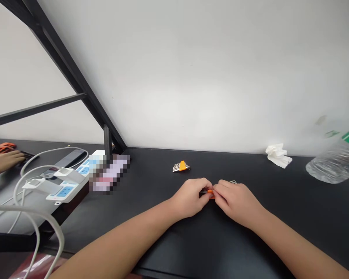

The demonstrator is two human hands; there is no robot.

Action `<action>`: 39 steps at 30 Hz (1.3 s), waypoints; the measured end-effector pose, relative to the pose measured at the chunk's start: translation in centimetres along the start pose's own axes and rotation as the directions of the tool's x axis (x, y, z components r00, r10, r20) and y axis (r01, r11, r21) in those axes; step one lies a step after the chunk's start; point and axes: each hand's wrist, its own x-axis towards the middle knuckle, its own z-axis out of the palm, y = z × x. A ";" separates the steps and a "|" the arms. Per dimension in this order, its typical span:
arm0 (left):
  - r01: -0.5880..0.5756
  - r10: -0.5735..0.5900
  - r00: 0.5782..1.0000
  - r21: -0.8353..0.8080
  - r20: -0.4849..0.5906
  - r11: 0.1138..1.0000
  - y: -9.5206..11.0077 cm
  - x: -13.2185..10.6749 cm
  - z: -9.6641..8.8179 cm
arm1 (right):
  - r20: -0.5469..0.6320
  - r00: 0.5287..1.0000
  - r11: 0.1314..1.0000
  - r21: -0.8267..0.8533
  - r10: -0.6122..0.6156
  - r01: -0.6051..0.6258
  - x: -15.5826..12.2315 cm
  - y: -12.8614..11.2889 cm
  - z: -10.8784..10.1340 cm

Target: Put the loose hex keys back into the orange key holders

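Note:
My left hand (191, 197) and my right hand (237, 199) meet just above the black table, fingers closed. Between the fingertips shows a small orange holder (210, 191), mostly hidden by both hands. A thin dark metal rod runs from it into my left fingers. Beyond my right hand, bent metal ends (233, 181) stick out, like those of hex keys. Farther back on the table lies another orange holder (182, 166) with several short metal rods side by side in it; neither hand touches it.
A white power strip (75, 182) with plugs and looping white cables stands at the left, beside a black metal frame (72, 77). Crumpled tissue (278, 155) and a clear plastic bottle (334, 164) are at the right. Another person's hand (8, 159) is at the far left.

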 end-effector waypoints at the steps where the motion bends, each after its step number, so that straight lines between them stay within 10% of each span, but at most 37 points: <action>1: 0.002 -0.002 1.000 -0.011 -0.004 1.000 0.1 0.0 -0.1 | -0.018 1.000 1.000 0.007 0.011 -0.011 0.0 0.0 0.0; 20: 0.188 -0.197 0.979 -0.135 -0.057 0.973 -1.4 0.5 -2.0 | -0.030 0.941 0.941 -0.019 0.338 -0.338 -0.7 9.6 0.6; 39: 0.176 -0.181 0.983 -0.094 -0.039 0.980 -1.6 0.6 -2.1 | 0.035 0.927 0.908 0.189 0.374 -0.373 -1.2 10.0 0.1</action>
